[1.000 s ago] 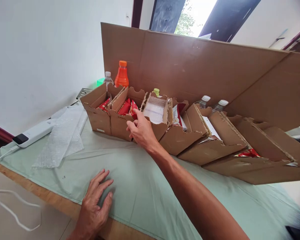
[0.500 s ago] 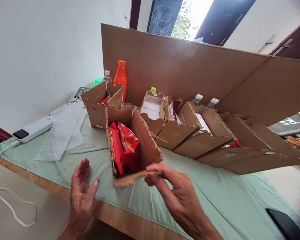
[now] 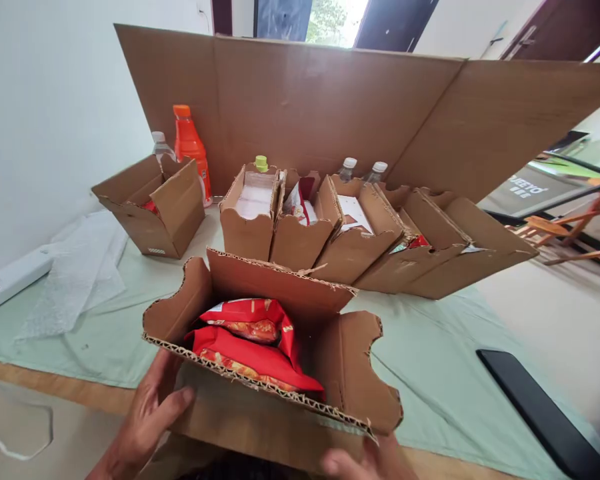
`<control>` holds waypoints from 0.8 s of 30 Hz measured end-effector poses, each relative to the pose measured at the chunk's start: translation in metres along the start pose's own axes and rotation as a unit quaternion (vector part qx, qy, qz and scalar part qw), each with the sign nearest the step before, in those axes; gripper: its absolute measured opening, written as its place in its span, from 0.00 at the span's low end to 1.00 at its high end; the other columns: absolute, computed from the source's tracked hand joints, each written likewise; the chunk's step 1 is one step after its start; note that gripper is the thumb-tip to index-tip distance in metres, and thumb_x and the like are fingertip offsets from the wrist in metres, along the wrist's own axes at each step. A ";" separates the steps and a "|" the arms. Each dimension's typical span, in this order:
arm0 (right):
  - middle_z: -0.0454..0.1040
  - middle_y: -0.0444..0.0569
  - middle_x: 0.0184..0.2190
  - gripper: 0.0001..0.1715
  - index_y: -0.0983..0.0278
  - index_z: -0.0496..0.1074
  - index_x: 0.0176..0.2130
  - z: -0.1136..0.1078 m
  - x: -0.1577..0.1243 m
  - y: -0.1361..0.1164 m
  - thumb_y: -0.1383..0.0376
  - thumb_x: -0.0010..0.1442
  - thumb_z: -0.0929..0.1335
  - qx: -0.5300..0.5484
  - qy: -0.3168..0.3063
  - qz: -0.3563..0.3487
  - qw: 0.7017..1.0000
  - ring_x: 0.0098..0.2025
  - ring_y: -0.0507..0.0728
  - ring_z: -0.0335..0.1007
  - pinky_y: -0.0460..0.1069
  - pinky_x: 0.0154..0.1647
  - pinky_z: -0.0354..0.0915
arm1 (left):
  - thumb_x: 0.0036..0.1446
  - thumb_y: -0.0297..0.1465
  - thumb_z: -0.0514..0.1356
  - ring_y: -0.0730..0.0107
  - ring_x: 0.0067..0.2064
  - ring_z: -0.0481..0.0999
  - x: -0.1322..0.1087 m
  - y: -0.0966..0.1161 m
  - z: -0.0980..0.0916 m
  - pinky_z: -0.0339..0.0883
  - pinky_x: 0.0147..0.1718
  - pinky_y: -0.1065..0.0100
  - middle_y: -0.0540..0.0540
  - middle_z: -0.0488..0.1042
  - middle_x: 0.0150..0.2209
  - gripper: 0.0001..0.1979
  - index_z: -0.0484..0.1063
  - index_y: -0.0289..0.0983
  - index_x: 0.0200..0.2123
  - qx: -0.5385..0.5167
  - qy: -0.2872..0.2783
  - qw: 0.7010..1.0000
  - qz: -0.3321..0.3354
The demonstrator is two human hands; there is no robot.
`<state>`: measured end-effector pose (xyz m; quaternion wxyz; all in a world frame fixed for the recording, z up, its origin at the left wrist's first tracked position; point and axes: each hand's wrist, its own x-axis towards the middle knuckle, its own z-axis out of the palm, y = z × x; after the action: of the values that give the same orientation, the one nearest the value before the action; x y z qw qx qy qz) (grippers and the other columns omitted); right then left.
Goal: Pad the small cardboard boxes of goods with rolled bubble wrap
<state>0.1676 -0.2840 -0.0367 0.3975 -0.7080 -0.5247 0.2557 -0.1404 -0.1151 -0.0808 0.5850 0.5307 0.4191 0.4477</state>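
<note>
A cardboard box (image 3: 360, 373) with cut-out end walls is at the front of the table, turned lengthwise across my view. Inside it lie two red snack bags (image 3: 260, 357). My left hand (image 3: 147, 413) is at the box's left end, fingers partly hidden behind and below it, thumb standing apart. Under the right end is my right hand (image 3: 365, 460), blurred, its fingers mostly covered by the box. Both hands appear to hold the box. I cannot tell whether its bottom touches the table.
Behind stands a row of cardboard boxes (image 3: 300, 243) with packets, before a tall cardboard panel (image 3: 300, 100). At left are another box (image 3: 145, 230), an orange bottle (image 3: 190, 143), bubble wrap (image 3: 65, 280) and a white device (image 3: 20, 273). A black flat object (image 3: 535, 407) lies right.
The box has turned sideways and come nearer to me. My left hand, open and apart before, is now at its left end; my right hand has moved down below its right end.
</note>
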 end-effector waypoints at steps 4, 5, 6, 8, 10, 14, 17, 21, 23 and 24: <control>0.81 0.63 0.48 0.40 0.64 0.78 0.53 0.017 0.025 -0.001 0.37 0.56 0.71 -0.075 0.069 -0.019 0.995 0.50 0.75 0.78 0.66 0.51 0.75 | 0.59 0.41 0.67 0.42 0.70 0.64 0.012 0.011 0.026 0.62 0.68 0.48 0.39 0.68 0.68 0.35 0.65 0.44 0.68 0.005 -0.057 0.998 0.030; 0.82 0.62 0.45 0.38 0.64 0.79 0.49 0.014 0.035 -0.001 0.37 0.56 0.71 -0.080 0.097 -0.026 0.992 0.47 0.74 0.79 0.65 0.47 0.76 | 0.60 0.40 0.67 0.43 0.71 0.64 0.018 0.014 0.033 0.61 0.68 0.48 0.39 0.67 0.68 0.35 0.64 0.44 0.69 0.013 -0.076 0.996 0.043; 0.82 0.61 0.42 0.36 0.64 0.79 0.45 0.009 0.046 -0.001 0.37 0.56 0.71 -0.081 0.121 -0.030 0.989 0.44 0.72 0.79 0.63 0.43 0.76 | 0.60 0.40 0.67 0.43 0.71 0.63 0.026 0.018 0.041 0.59 0.69 0.48 0.38 0.67 0.68 0.35 0.63 0.43 0.69 0.021 -0.096 0.994 0.056; 0.82 0.58 0.36 0.32 0.62 0.78 0.38 -0.004 0.068 0.002 0.37 0.55 0.71 -0.083 0.158 -0.032 0.984 0.38 0.69 0.79 0.60 0.38 0.74 | 0.60 0.39 0.66 0.44 0.71 0.63 0.048 0.026 0.057 0.57 0.69 0.47 0.37 0.68 0.67 0.36 0.62 0.41 0.69 0.032 -0.133 0.987 0.080; 0.81 0.55 0.33 0.29 0.62 0.75 0.35 -0.014 0.086 0.006 0.39 0.56 0.71 -0.079 0.181 -0.025 0.980 0.36 0.66 0.77 0.59 0.39 0.73 | 0.59 0.40 0.65 0.44 0.70 0.63 0.070 0.030 0.072 0.56 0.69 0.45 0.36 0.67 0.67 0.37 0.61 0.40 0.69 0.046 -0.154 0.983 0.086; 0.80 0.55 0.39 0.27 0.63 0.72 0.44 -0.013 0.102 0.020 0.44 0.59 0.69 -0.034 0.179 0.004 0.983 0.39 0.63 0.76 0.56 0.41 0.73 | 0.58 0.41 0.64 0.42 0.71 0.61 0.089 0.020 0.086 0.55 0.68 0.41 0.35 0.61 0.71 0.41 0.56 0.40 0.71 0.121 -0.093 0.986 0.062; 0.80 0.54 0.41 0.26 0.64 0.71 0.48 -0.002 0.099 0.033 0.48 0.61 0.68 -0.044 0.149 0.023 0.988 0.41 0.63 0.76 0.56 0.42 0.73 | 0.60 0.40 0.62 0.45 0.67 0.67 0.072 0.005 0.082 0.63 0.62 0.43 0.35 0.62 0.70 0.38 0.56 0.42 0.71 0.177 -0.015 0.982 0.066; 0.80 0.53 0.38 0.22 0.65 0.73 0.47 0.005 0.096 0.042 0.51 0.62 0.67 -0.066 0.157 0.029 0.985 0.37 0.61 0.74 0.54 0.37 0.72 | 0.62 0.36 0.61 0.56 0.51 0.75 0.048 -0.004 0.082 0.73 0.49 0.54 0.38 0.67 0.64 0.34 0.58 0.46 0.70 0.206 0.026 0.976 0.067; 0.79 0.51 0.34 0.20 0.64 0.73 0.43 0.005 0.096 0.042 0.51 0.62 0.67 -0.078 0.163 0.029 0.983 0.31 0.59 0.71 0.53 0.32 0.70 | 0.62 0.34 0.61 0.59 0.48 0.76 0.046 -0.004 0.089 0.74 0.46 0.57 0.39 0.68 0.63 0.34 0.58 0.47 0.70 0.185 0.013 0.980 0.073; 0.79 0.50 0.32 0.19 0.63 0.73 0.41 0.004 0.097 0.042 0.50 0.61 0.67 -0.086 0.165 0.030 0.982 0.29 0.58 0.70 0.52 0.29 0.69 | 0.61 0.34 0.61 0.59 0.50 0.76 0.047 -0.003 0.094 0.74 0.47 0.57 0.39 0.67 0.62 0.34 0.58 0.46 0.70 0.171 0.005 0.982 0.079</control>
<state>0.2176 -0.1967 -0.0686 0.4084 -0.7873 -0.4506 0.1015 -0.0380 -0.0932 -0.0768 0.4467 0.6518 0.4492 0.4169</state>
